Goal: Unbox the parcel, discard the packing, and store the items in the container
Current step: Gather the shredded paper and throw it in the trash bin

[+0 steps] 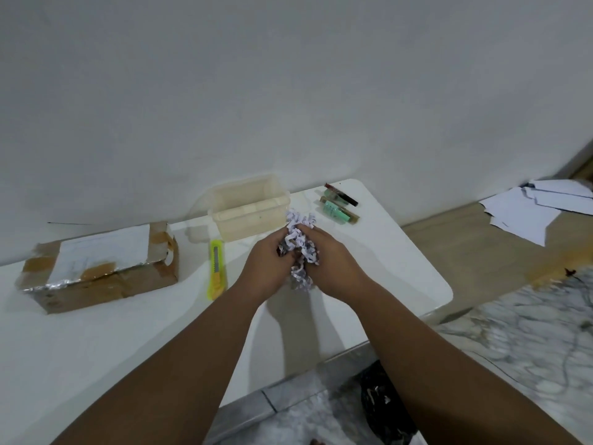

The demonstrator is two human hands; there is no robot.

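Parcel (99, 268) left on table (96, 348), knife (217, 273) beside, container (248, 207) behind, items (340, 203) right.

Both my arms come in bare from the bottom of the view and converge over the right half of the desk, short of its far edge. Left hand (268, 263) is palm-inward, back of hand toward camera, fingers curled closed around the shredded paper (300, 248). Right hand (330, 266) mirrors it just beside, fingers wrapped on the same wad from the right. Knuckles nearly touching, thumbs hidden from me behind the paper. Wrists roughly straight, forearms angled inward to form a V. Both hands are raised off the desk surface, shadows below them.
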